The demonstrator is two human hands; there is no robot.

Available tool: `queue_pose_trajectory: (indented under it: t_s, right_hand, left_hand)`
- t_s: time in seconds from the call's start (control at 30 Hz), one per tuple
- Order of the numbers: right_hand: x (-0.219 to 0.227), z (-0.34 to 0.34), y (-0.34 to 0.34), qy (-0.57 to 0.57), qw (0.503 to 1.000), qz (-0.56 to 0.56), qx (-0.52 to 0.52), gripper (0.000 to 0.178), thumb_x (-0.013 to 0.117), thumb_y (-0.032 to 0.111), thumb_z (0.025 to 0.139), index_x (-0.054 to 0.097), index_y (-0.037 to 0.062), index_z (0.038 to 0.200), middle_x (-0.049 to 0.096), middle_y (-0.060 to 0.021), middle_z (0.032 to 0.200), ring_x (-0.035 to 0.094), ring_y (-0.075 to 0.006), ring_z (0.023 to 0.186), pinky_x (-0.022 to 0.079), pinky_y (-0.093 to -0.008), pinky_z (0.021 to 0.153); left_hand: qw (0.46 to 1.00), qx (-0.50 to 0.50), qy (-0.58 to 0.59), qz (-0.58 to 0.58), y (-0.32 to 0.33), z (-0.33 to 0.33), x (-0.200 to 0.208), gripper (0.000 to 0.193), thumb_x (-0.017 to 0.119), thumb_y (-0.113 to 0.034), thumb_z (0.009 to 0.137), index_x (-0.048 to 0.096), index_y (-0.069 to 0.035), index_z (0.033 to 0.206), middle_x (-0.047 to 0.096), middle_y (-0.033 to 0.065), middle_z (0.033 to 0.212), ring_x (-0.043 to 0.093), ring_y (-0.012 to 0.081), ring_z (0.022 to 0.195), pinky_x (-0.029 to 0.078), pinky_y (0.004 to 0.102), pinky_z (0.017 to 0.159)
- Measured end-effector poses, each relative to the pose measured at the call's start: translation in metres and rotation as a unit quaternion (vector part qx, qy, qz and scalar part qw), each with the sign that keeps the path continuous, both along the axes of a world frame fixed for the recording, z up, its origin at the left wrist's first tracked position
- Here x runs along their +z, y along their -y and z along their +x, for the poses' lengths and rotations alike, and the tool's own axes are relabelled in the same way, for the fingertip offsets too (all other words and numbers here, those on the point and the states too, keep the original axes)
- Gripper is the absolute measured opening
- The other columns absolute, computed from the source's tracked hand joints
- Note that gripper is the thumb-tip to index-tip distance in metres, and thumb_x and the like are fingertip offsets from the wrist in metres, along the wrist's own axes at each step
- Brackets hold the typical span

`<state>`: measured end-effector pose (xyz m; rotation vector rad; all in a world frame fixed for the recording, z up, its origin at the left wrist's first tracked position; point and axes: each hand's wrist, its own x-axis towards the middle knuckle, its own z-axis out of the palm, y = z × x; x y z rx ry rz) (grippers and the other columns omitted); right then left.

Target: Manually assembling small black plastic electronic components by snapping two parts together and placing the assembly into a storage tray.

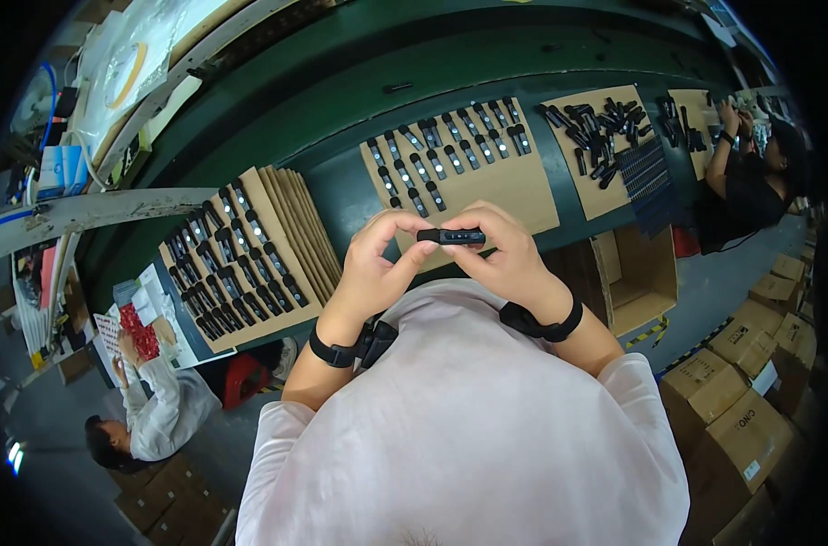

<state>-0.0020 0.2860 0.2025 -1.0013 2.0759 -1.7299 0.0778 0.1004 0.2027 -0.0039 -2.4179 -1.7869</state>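
Observation:
Between my two hands, level in front of my chest, is a small black elongated device (452,237) with a row of tiny light marks along its face. My left hand (384,255) pinches its left end with thumb and forefinger. The right end is gripped by the thumb and fingers of my right hand (501,246). Just beyond my hands lies a cardboard sheet (514,196) bearing rows of similar black devices, many with a pale round spot. Part of that sheet is hidden behind my hands.
At left, more devices stand in rows on a stack of cardboard sheets (295,223). At right, a cardboard sheet (573,196) holds a loose pile of black pieces. An open carton (637,296) sits below the green bench (341,168). Co-workers sit at both ends.

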Motion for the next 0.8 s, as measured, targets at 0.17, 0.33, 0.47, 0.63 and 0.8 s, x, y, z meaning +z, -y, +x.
queue_pose_trajectory:
  t_s: [0.17,0.33,0.47,0.63,0.8]
  right_hand:
    - [0.001,0.0,-0.003,0.017,1.0,-0.004,-0.002,0.025,0.07,-0.003,0.078,0.063,0.0028,0.101,0.059,-0.0046,0.09,0.054,-0.0103,0.073,0.044,-0.0227,0.062]
    - [0.008,-0.005,-0.008,0.063,0.998,0.029,0.004,0.022,0.068,0.001,0.081,0.063,0.002,0.103,0.058,-0.0039,0.089,0.051,-0.0097,0.073,0.042,-0.0225,0.063]
    - [0.005,-0.01,-0.011,0.096,0.993,0.066,0.031,0.02,0.067,0.006,0.084,0.063,0.0013,0.103,0.058,-0.0032,0.088,0.048,-0.0093,0.071,0.04,-0.0223,0.062]
    - [-0.014,-0.014,-0.007,0.149,0.98,0.13,0.039,0.019,0.067,0.009,0.084,0.063,0.0003,0.101,0.057,-0.0019,0.079,0.047,-0.0086,0.065,0.04,-0.0225,0.059]
    - [-0.126,-0.032,-0.005,0.17,0.974,0.146,-0.015,0.022,0.07,0.012,0.081,0.061,-0.0006,0.096,0.061,-0.0045,0.072,0.056,-0.0133,0.062,0.045,-0.0266,0.059]
  left_hand:
    - [1.0,0.006,0.007,0.022,-0.005,-0.002,0.004,0.019,0.068,-0.001,0.083,0.062,-0.001,0.101,0.063,0.0082,0.101,0.058,0.0188,0.099,0.044,0.0305,0.092]
    - [0.999,0.005,-0.046,-0.001,-0.004,-0.004,-0.004,0.024,0.068,0.005,0.079,0.062,-0.001,0.101,0.062,0.0096,0.103,0.058,0.022,0.1,0.045,0.0327,0.092]
    - [0.998,-0.011,-0.062,-0.023,0.0,-0.007,-0.006,0.029,0.067,0.007,0.076,0.062,-0.001,0.103,0.062,0.0105,0.103,0.058,0.0246,0.1,0.046,0.0343,0.091]
    - [0.991,-0.016,-0.049,-0.127,0.0,-0.016,-0.002,0.031,0.067,0.007,0.074,0.062,-0.001,0.104,0.062,0.0118,0.102,0.059,0.0273,0.099,0.046,0.0348,0.091]
    - [0.978,0.03,-0.027,-0.204,0.021,-0.021,-0.03,0.027,0.065,0.004,0.077,0.062,0.0,0.104,0.062,0.0136,0.102,0.06,0.028,0.097,0.047,0.0338,0.088]
